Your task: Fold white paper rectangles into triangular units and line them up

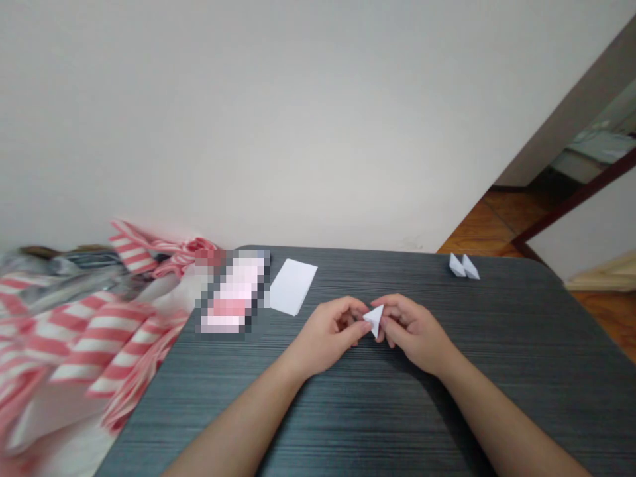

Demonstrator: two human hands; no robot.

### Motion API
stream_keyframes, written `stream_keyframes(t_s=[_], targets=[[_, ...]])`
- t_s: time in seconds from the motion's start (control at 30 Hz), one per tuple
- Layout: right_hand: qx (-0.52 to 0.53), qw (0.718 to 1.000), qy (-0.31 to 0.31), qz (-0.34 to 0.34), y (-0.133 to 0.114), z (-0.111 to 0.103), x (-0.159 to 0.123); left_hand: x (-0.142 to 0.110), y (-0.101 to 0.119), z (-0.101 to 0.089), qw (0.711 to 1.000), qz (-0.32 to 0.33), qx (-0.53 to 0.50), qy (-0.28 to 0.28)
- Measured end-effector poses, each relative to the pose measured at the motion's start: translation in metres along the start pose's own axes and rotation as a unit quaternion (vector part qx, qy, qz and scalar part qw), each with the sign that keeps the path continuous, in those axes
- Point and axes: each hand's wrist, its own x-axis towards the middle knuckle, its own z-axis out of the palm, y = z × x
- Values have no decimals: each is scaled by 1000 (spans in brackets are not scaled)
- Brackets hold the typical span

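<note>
A small piece of folded white paper (374, 320), pointed at its corners, is held between my two hands above the dark table. My left hand (334, 334) pinches its left side with thumb and fingers. From the other side my right hand (413, 333) grips it, thumb in front and the other fingers curled behind. Some of the fingertips are hidden behind the paper. Beyond my left hand lies a short stack of flat white paper (293, 286). Two folded white paper pieces (464, 266) stand side by side near the table's far right edge.
A blurred-out, phone-shaped object (232, 291) lies on the table (318, 417) left of the flat paper. Red-and-white striped cloth (99, 331) is heaped beyond the left edge. A pale wall (318, 132) rises behind, with wooden floor (477, 222) to the right.
</note>
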Motion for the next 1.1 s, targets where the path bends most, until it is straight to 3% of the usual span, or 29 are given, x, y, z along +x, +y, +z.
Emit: stream_keyframes(t_s=[0.17,0.5,0.9,1.1], targets=[[-6,1000,-13,14,-2,0,-1,0,-3,-1,999,4,38,10],[-40,999,-27,3,-2,-1,-2,1,-3,-2,1000,-8,20,5],[-137,990,1,-26,-9,-1,0,3,-4,-2,999,-27,17,10],[-133,991,13,-26,-12,0,1,3,-8,1,998,-12,-56,37]])
